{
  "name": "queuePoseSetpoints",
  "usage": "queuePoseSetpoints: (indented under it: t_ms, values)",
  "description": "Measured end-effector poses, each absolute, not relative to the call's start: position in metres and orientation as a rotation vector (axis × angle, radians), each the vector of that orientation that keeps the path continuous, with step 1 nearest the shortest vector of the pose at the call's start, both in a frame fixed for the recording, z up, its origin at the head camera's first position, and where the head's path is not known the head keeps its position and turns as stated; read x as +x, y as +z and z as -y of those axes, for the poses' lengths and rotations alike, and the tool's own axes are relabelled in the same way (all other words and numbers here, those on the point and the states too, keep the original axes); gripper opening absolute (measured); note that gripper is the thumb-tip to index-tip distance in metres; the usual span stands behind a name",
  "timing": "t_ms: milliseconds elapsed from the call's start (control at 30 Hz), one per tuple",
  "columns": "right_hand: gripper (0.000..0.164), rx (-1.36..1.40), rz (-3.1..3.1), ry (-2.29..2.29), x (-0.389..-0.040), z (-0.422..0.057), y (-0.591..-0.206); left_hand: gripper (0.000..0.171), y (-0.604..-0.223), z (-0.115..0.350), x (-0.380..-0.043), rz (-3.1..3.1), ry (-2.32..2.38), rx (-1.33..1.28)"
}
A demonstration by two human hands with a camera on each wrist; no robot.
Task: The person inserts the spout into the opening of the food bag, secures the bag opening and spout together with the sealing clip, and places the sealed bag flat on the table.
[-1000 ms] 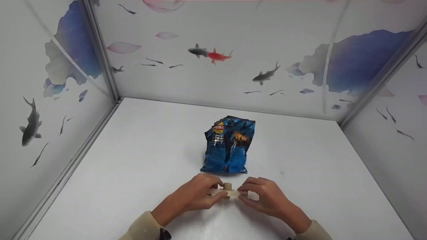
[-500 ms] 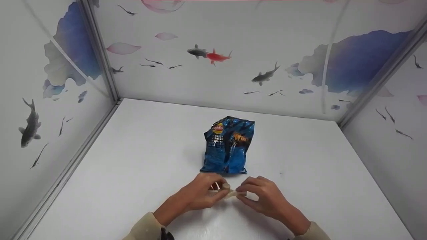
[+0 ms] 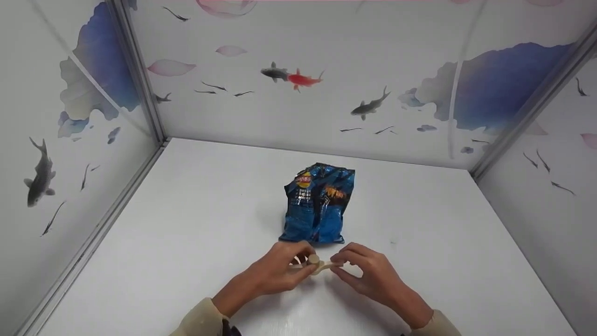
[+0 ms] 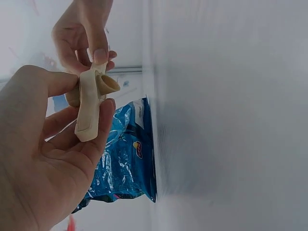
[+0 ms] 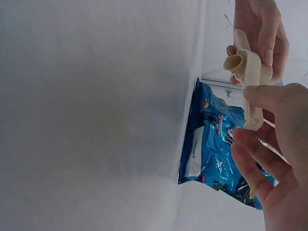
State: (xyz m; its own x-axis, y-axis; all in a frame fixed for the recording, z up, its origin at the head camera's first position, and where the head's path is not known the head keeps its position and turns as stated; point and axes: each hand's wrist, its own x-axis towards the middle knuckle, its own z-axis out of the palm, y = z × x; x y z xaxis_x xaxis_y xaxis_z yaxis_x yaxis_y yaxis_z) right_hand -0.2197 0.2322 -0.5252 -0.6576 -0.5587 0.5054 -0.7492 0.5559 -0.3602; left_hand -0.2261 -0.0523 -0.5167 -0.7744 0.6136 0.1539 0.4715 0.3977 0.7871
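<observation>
Between the two hands, above the white table, is a cream plastic bag clip with a pouring spout [image 3: 322,267]. My left hand [image 3: 278,269] pinches its left part between thumb and fingers, beside the round cap [image 3: 313,259]. The thumb and fingers of my right hand [image 3: 371,271] grip the opposite end. In the right wrist view the hollow, slant-cut spout [image 5: 234,63] sticks out from the middle of the long bar [image 5: 252,77]. The left wrist view shows the bar's closed-looking end [image 4: 87,126] along the left fingers. Just beyond the hands stands a blue chip bag [image 3: 319,210].
The white table [image 3: 196,210] spreads around the hands and the chip bag. Printed panels with fish enclose it at the back [image 3: 298,116], left [image 3: 93,154] and right [image 3: 550,140], joined by grey metal frame strips.
The clip has tilted between the fingers, its right end rising a little and its round cap turning more toward the head camera. Both hands stay nearly in place; the chip bag has not moved.
</observation>
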Motion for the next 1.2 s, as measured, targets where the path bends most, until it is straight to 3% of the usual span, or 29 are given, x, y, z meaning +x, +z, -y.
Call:
queuePoseSetpoints:
  t_ms: [200,1200]
  values:
    - [0.021,0.977,2.543,0.779,-0.2202,-0.234,-0.5264,0.026,-0.5171,0.0529,-0.2251,-2.523,1.243,0.982]
    - [0.012,1.022,2.581,0.898,-0.2168,-0.2274,-0.527,0.025,-0.5183,0.0527,-0.2209,-2.614,1.128,1.088]
